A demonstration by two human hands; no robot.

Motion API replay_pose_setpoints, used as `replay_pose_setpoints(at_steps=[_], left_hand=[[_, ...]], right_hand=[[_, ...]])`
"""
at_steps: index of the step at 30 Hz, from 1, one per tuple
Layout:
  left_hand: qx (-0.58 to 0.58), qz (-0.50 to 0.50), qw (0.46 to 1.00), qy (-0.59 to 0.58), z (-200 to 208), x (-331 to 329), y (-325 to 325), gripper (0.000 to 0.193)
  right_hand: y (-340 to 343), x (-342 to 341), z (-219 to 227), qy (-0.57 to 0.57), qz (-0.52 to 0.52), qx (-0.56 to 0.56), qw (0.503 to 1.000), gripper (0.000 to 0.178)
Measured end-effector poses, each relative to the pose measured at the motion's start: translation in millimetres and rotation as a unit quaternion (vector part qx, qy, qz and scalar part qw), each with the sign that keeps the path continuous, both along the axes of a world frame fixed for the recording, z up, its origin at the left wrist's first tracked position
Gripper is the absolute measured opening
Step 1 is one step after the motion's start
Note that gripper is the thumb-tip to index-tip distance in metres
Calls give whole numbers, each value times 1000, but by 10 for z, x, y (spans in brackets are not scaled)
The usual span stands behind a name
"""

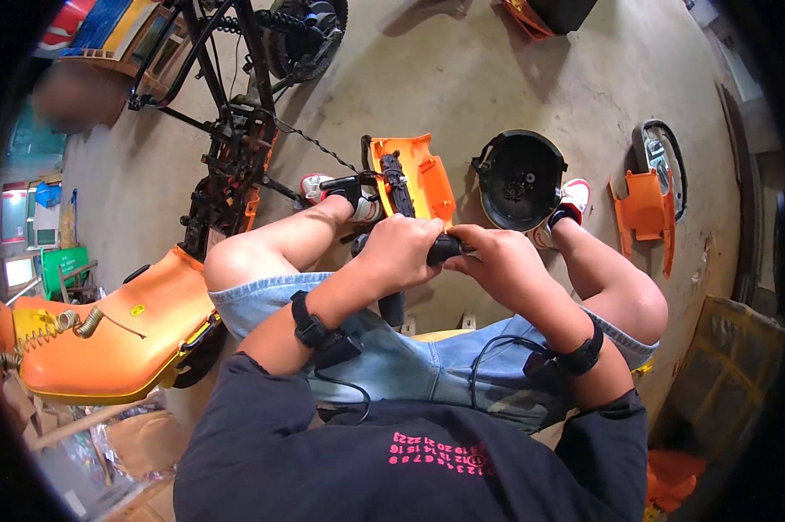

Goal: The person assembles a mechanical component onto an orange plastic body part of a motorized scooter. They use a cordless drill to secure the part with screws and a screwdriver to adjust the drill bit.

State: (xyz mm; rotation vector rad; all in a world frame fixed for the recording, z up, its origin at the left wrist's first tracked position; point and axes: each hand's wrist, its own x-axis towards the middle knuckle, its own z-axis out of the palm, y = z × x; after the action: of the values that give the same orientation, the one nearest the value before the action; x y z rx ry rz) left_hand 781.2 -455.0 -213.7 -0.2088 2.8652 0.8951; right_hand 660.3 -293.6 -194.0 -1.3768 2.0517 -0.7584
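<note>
My left hand (399, 250) and my right hand (503, 263) meet between my knees. Both are closed on a black handlebar part (445, 250), rounded like a grip; the fingers hide much of it. Just beyond them stands an orange plastic cover (420, 174) with a black bar-like assembly (397, 183) along its inner side. A black lever-like piece (344, 187) sticks out to its left, by my left foot. From the cover a twisted black cable (318, 144) runs to the dark vehicle frame (236, 130).
A round black tub (520, 180) with small parts in it sits by my right foot. Farther right lie an orange panel (644, 207) and a grey-black oval frame (664, 157). At left is a large orange body panel (118, 331) with a coiled cable (88, 324).
</note>
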Motion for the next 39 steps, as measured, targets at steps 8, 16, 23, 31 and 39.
replay_pose_setpoints(at_steps=[8, 16, 23, 31, 39], left_hand=[[5, 9, 999, 50, -63, 111, -16, 43], [-29, 15, 990, 135, 28, 76, -2, 48], [-61, 1, 985, 160, -47, 96, 45, 48], [-23, -23, 984, 176, -86, 88, 6, 40], [-120, -56, 983, 129, -130, 96, -18, 24]], right_hand=[[55, -56, 9, 10, 4, -33, 999, 40], [59, -24, 143, -81, -53, -5, 995, 42], [42, 27, 27, -73, -9, -4, 997, 41], [123, 105, 110, -62, -27, -18, 998, 40], [107, 5, 146, 5, 21, 34, 999, 43]])
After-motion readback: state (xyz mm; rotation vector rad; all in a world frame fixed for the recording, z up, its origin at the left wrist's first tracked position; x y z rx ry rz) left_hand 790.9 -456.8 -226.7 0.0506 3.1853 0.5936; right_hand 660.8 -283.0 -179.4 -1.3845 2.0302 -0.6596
